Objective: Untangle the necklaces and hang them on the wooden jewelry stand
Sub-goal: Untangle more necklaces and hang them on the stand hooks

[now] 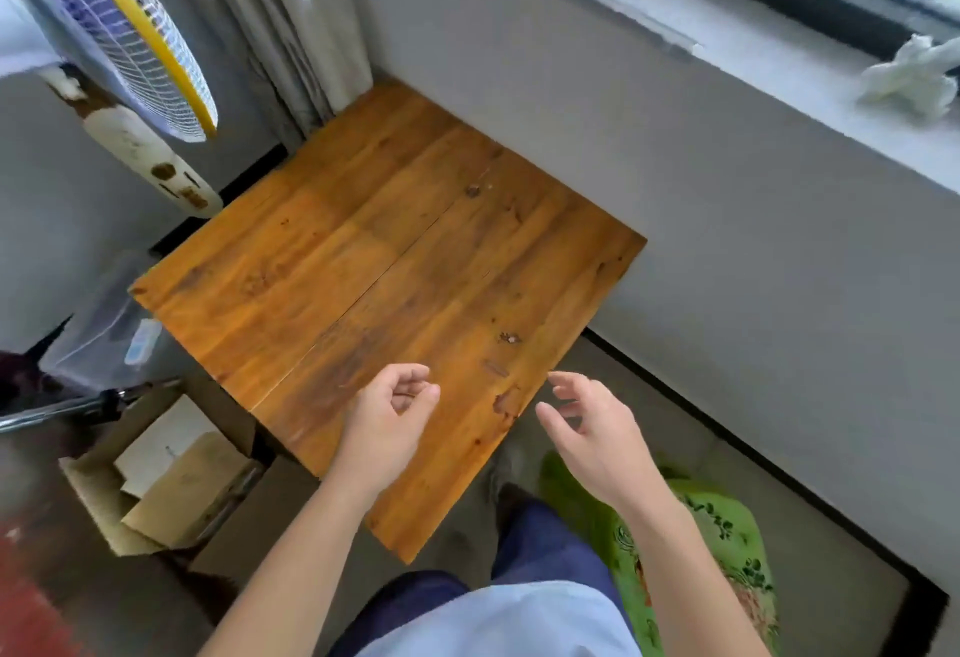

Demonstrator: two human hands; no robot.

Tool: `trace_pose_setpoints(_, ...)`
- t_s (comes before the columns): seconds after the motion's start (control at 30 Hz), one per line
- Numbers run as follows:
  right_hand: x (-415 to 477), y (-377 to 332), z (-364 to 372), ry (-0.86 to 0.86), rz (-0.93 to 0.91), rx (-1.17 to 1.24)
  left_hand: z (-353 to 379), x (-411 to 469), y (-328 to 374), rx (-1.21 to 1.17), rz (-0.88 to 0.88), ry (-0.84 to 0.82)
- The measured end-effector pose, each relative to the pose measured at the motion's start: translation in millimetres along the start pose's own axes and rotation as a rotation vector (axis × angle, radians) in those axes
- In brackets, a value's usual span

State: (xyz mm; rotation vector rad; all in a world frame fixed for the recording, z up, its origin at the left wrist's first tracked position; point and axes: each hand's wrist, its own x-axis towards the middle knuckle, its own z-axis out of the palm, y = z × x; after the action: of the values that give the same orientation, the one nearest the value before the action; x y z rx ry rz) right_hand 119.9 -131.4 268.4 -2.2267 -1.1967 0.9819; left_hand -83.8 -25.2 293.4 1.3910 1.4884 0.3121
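No necklace and no wooden jewelry stand appear in the head view. My left hand (387, 422) hovers over the near corner of the bare wooden table (395, 261), its fingers loosely curled and holding nothing. My right hand (595, 428) floats just past the table's near right edge with fingers spread apart and nothing in it. The two hands are about a hand's width apart and do not touch each other.
A standing fan (130, 33) leans over the table's left side. An open cardboard box (166, 480) and a clear plastic bin (111, 329) sit on the floor to the left. A green floral cushion (717, 537) lies lower right. A windowsill carries a white figurine (909, 79).
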Motion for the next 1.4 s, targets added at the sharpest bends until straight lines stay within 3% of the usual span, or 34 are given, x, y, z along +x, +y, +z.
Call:
trace_pose_setpoints(0.13,73.7,17.2,1.5,-0.124,0.053,-0.064,34.6,58.9,-1.3,0.001,-0.181,-0.046)
trace_pose_setpoints(0.37,163.1,30.2,19.1,-0.181,0.051,-0.114,78.9,143.8,-12.2,0.151,-0.194,-0.119)
trace_pose_setpoints(0.6,196.0,80.4,91.8,-0.022,0.004,-0.105,121.4,200.8,-73.7,0.139,0.013,-0.127)
trace_pose_setpoints(0.93,204.0,118.3,130.6,0.246,-0.182,-0.102,143.9,212.0,-116.0,0.335,0.233,0.016)
trace_pose_setpoints(1.2,208.5,124.2,132.8,0.276,-0.156,0.057,174.4,212.8,-109.0,0.410,0.232,0.211)
trace_pose_setpoints(1.4,211.3,121.5,125.3,0.229,-0.092,0.147,176.2,213.0,-110.3,0.485,0.242,0.202)
